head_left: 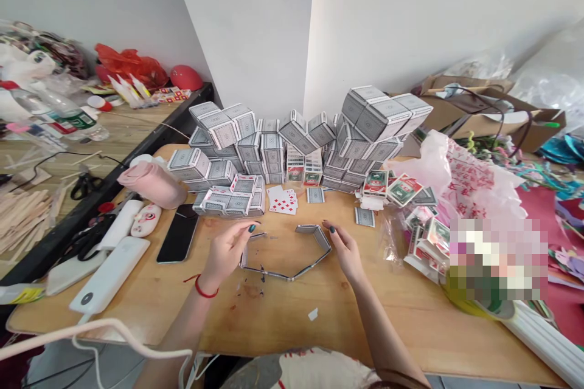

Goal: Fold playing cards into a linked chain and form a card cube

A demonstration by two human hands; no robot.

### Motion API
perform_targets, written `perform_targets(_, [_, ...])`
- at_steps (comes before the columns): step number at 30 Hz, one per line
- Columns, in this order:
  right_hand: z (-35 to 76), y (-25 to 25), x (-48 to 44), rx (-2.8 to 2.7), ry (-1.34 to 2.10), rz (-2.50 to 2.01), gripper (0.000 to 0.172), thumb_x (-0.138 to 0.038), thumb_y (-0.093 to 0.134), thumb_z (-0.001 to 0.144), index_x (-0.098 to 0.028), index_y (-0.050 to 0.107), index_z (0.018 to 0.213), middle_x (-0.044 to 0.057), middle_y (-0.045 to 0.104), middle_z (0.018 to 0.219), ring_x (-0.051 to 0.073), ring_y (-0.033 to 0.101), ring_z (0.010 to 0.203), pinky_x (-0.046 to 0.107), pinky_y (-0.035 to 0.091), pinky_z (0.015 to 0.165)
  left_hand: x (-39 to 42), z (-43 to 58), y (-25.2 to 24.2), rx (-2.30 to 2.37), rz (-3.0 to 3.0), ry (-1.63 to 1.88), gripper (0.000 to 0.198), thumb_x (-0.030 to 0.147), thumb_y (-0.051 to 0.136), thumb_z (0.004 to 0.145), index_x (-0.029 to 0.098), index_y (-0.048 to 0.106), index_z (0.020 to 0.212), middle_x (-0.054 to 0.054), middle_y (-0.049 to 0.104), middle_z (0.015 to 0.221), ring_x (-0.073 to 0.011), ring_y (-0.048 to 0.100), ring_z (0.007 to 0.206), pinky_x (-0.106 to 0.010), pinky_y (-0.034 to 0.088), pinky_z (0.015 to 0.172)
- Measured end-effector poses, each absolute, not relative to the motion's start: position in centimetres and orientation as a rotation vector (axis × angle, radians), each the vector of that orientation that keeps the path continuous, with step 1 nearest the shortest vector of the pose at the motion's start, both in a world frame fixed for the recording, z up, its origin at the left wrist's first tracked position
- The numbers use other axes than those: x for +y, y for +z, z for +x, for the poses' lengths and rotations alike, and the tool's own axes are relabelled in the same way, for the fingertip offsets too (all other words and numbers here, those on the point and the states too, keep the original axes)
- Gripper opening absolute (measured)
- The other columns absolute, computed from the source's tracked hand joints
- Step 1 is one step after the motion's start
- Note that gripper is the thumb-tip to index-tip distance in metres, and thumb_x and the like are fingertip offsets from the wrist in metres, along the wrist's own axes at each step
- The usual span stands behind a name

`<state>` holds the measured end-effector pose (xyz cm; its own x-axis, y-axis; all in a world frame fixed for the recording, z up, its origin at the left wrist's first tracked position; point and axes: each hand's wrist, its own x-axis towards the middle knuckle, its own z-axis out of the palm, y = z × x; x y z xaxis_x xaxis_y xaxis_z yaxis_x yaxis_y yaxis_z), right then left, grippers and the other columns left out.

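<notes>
Both hands (227,250) (345,249) pinching card ring (285,255), wooden table (401,316), white corner walls (255,24)

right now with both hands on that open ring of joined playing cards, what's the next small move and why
Probably bring the two loose ends together to close the loop. The left hand pinches one end and the right hand the other of the chain of folded grey-backed playing cards, which curves on the wooden table with a gap on its far side.
</notes>
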<state>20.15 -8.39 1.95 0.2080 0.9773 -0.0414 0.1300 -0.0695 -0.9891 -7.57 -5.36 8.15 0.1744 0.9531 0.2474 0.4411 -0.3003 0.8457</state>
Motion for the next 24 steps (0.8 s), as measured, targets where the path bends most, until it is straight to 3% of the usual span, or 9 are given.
perform_targets(4, [19.2,2.4,-7.8,-1.100,1.145,-1.292,0.041,-0.047,0.048,0.080,-0.022,0.059,0.110,0.007,0.056,0.121,0.024,0.047,0.115,0.041,0.030,0.100,-6.9,-8.1,5.3,1.357,1.590,1.323,0.022,0.028,0.049,0.081,0.019,0.059,0.099,-0.008,0.053,0.113,-0.0202,0.048,0.111,-0.035,0.040,0.096])
perform_targets(8, [18.1,2.1,-7.5,-1.113,1.164,-1.236,0.039,-0.049,0.047,0.080,-0.022,0.065,0.101,0.006,0.061,0.114,0.025,0.049,0.112,0.041,0.030,0.100,-7.8,-6.9,3.5,1.325,1.575,1.199,0.032,0.028,0.045,0.084,0.024,0.050,0.116,-0.007,0.045,0.124,-0.0198,0.037,0.121,-0.040,0.028,0.105])
perform_targets(11, [17.5,1.3,-7.6,-1.034,1.183,-1.230,0.039,-0.049,0.047,0.080,-0.020,0.065,0.098,0.007,0.065,0.104,0.025,0.055,0.101,0.040,0.037,0.093,-7.6,-5.2,3.3,1.285,1.633,1.129,0.029,0.030,0.038,0.087,0.022,0.056,0.109,-0.007,0.045,0.123,-0.0197,0.036,0.122,-0.039,0.025,0.106])
perform_targets(14, [17.4,0.9,-7.9,-0.970,1.205,-1.217,0.039,-0.049,0.049,0.079,-0.019,0.064,0.098,0.008,0.067,0.096,0.024,0.059,0.091,0.038,0.042,0.086,-6.5,-3.5,3.5,1.196,1.641,1.150,0.030,0.033,0.038,0.087,0.020,0.063,0.097,-0.008,0.052,0.115,-0.0202,0.042,0.117,-0.038,0.028,0.104])
perform_targets(20, [18.3,1.8,-8.7,-1.145,1.243,-1.115,0.044,-0.048,0.050,0.078,-0.022,0.058,0.112,0.008,0.063,0.110,0.026,0.053,0.106,0.041,0.038,0.093,-3.8,-1.4,3.0,0.974,1.407,1.013,0.044,0.039,0.030,0.089,0.012,0.064,0.095,-0.010,0.067,0.093,-0.0208,0.060,0.093,-0.037,0.044,0.089])
perform_targets(24, [18.6,2.6,-9.0,-1.222,1.282,-1.098,0.043,-0.047,0.047,0.079,-0.021,0.058,0.111,0.007,0.066,0.101,0.025,0.057,0.099,0.040,0.040,0.091,-2.9,-1.3,2.8,0.929,1.296,0.945,0.054,0.044,0.025,0.088,0.009,0.065,0.088,-0.011,0.070,0.085,-0.0219,0.064,0.086,-0.038,0.047,0.085])
